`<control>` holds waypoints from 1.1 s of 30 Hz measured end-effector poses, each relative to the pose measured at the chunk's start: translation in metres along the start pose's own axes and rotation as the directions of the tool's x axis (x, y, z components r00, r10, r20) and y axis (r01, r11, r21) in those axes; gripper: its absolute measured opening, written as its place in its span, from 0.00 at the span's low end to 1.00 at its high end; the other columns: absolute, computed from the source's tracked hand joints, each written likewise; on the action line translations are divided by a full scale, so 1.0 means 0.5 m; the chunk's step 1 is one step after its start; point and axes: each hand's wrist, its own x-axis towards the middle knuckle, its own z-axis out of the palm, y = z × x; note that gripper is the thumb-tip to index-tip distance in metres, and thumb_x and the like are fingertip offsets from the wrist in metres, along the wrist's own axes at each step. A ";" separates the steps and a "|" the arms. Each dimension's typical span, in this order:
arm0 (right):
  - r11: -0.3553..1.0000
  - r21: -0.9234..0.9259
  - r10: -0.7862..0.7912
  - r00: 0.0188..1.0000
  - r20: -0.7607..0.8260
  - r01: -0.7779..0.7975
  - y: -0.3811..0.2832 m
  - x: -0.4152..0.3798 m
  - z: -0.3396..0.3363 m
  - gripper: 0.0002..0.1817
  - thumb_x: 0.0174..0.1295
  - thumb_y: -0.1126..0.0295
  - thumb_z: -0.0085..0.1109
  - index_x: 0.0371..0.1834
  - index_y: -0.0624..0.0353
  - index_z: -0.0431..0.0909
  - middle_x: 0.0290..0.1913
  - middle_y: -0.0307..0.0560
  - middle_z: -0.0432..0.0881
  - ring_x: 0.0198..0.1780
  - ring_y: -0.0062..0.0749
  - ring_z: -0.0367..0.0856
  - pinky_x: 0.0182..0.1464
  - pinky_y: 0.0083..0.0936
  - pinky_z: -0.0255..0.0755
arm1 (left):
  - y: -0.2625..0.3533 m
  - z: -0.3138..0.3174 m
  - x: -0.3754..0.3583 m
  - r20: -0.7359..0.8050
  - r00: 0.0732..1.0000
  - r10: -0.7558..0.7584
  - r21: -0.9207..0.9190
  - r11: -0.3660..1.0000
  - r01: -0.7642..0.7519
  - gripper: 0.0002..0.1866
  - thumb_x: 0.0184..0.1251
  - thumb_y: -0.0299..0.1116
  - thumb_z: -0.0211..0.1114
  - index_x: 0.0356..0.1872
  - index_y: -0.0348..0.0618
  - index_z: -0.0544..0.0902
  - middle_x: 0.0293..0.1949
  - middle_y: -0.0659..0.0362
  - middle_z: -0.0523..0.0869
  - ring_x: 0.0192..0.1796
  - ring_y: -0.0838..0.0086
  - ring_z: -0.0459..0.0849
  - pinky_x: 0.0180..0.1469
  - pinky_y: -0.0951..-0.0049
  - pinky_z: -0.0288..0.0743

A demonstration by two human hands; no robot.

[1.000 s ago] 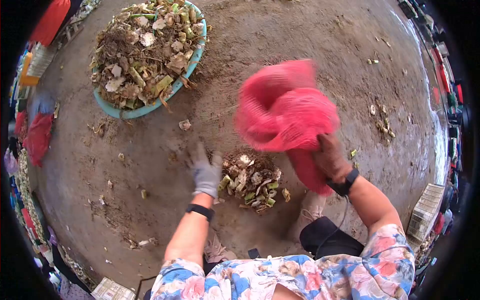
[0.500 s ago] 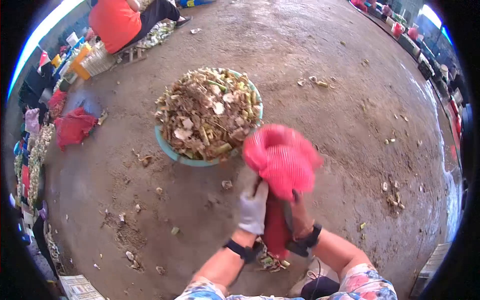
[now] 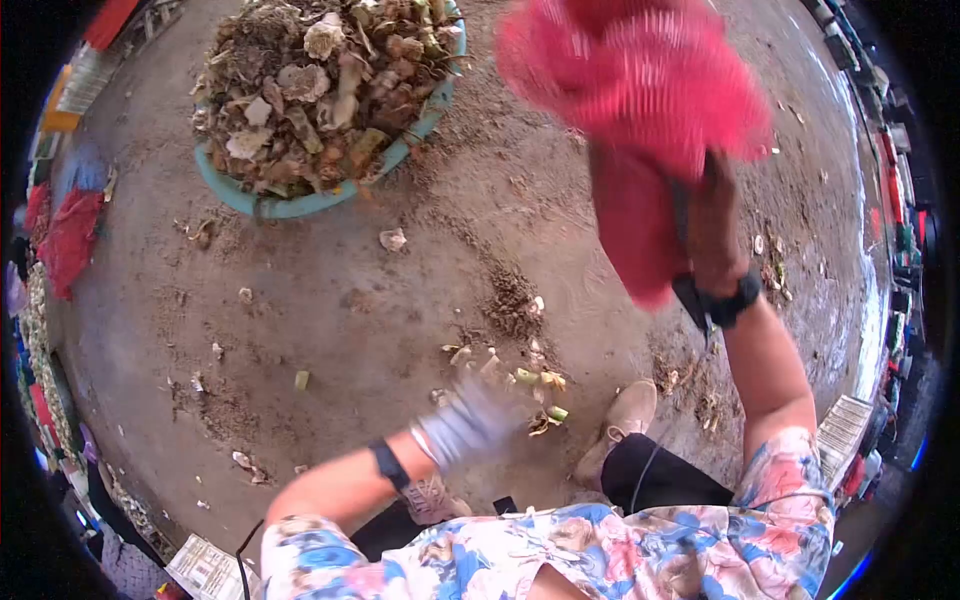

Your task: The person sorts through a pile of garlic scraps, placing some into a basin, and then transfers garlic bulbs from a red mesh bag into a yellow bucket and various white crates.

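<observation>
**While a red mesh sack is raised, scraps lie on the floor**

Where the concrete floor (image 3: 330, 310) spreads widest, a turquoise basin (image 3: 262, 203) heaped with vegetable trimmings sits at upper left. Right hand (image 3: 712, 225), raised high, has its grip closed around the red mesh sack (image 3: 640, 90). Left hand (image 3: 470, 425), gloved and blurred, hangs low beside scattered scraps (image 3: 520, 385); its grip cannot be judged. A beige shoe (image 3: 620, 418) rests nearby.

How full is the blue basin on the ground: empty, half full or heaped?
Heaped. The blue basin holds a mound of dry husks and scraps rising well above its rim and spilling over the edge.
</observation>
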 end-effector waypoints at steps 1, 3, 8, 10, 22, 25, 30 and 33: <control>0.999 0.007 0.049 0.998 0.027 -0.049 0.061 -0.063 -0.014 0.20 0.55 0.75 0.59 0.53 0.60 0.74 0.51 0.57 0.79 0.54 0.52 0.76 0.55 0.40 0.70 | 0.052 0.073 -0.019 -0.107 0.958 0.268 -0.173 0.943 -0.283 0.23 0.57 0.36 0.53 0.57 0.60 0.75 0.64 0.56 0.73 0.69 0.52 0.65 0.67 0.39 0.54; 0.980 0.034 0.195 0.978 0.069 -0.198 0.158 -0.182 -0.023 0.26 0.52 0.77 0.56 0.58 0.60 0.70 0.58 0.60 0.72 0.60 0.57 0.70 0.60 0.43 0.66 | 0.103 0.286 -0.052 -0.132 0.897 0.422 -0.110 0.893 -0.437 0.23 0.59 0.34 0.51 0.58 0.58 0.74 0.69 0.55 0.67 0.72 0.56 0.60 0.68 0.45 0.57; 0.895 -0.399 0.299 0.933 0.202 -0.200 0.157 -0.317 -0.032 0.33 0.47 0.74 0.59 0.62 0.58 0.66 0.64 0.64 0.65 0.66 0.63 0.60 0.68 0.47 0.57 | -0.052 0.211 0.133 -0.101 0.937 0.333 0.078 0.942 -0.327 0.25 0.61 0.33 0.51 0.62 0.55 0.72 0.67 0.54 0.69 0.71 0.54 0.63 0.69 0.48 0.57; 0.879 -0.421 0.316 0.935 0.161 -0.224 0.155 -0.312 -0.009 0.34 0.47 0.73 0.59 0.62 0.59 0.65 0.64 0.64 0.65 0.66 0.62 0.60 0.69 0.48 0.56 | -0.127 0.118 0.178 -0.171 0.941 0.293 0.150 0.951 -0.269 0.24 0.60 0.34 0.53 0.60 0.53 0.74 0.65 0.55 0.71 0.70 0.55 0.64 0.70 0.48 0.54; 0.913 -0.213 0.398 0.873 0.281 -0.347 0.077 -0.247 0.277 0.25 0.48 0.67 0.64 0.52 0.58 0.73 0.43 0.62 0.80 0.49 0.58 0.78 0.50 0.49 0.72 | -0.303 0.047 0.208 -0.583 0.319 -0.747 -0.558 0.654 0.511 0.35 0.66 0.51 0.57 0.68 0.40 0.63 0.66 0.38 0.67 0.69 0.43 0.61 0.70 0.53 0.55; 0.822 0.397 0.305 0.905 0.296 -0.408 0.062 -0.255 0.403 0.19 0.56 0.71 0.59 0.52 0.60 0.77 0.47 0.61 0.82 0.50 0.54 0.80 0.49 0.43 0.73 | -0.256 0.062 0.313 -0.554 0.223 -0.802 -0.744 0.597 0.300 0.25 0.72 0.44 0.51 0.62 0.37 0.72 0.63 0.41 0.72 0.66 0.52 0.70 0.67 0.61 0.61; -0.162 0.774 0.330 0.706 0.627 -0.612 -0.210 -0.156 0.183 0.25 0.62 0.72 0.58 0.63 0.62 0.66 0.60 0.46 0.73 0.58 0.34 0.74 0.60 0.33 0.70 | -0.151 -0.170 0.214 -0.419 0.292 -0.860 -0.907 0.379 -0.184 0.25 0.75 0.42 0.48 0.62 0.32 0.71 0.63 0.46 0.74 0.64 0.61 0.72 0.65 0.68 0.63; 0.283 0.881 0.150 0.925 0.348 -0.378 -0.243 -0.119 0.163 0.27 0.62 0.74 0.56 0.65 0.63 0.62 0.64 0.47 0.69 0.61 0.34 0.72 0.63 0.36 0.69 | -0.102 -0.351 0.194 -0.560 0.228 -0.797 -0.827 0.521 -0.212 0.25 0.75 0.40 0.47 0.62 0.28 0.69 0.63 0.43 0.72 0.66 0.59 0.69 0.68 0.67 0.59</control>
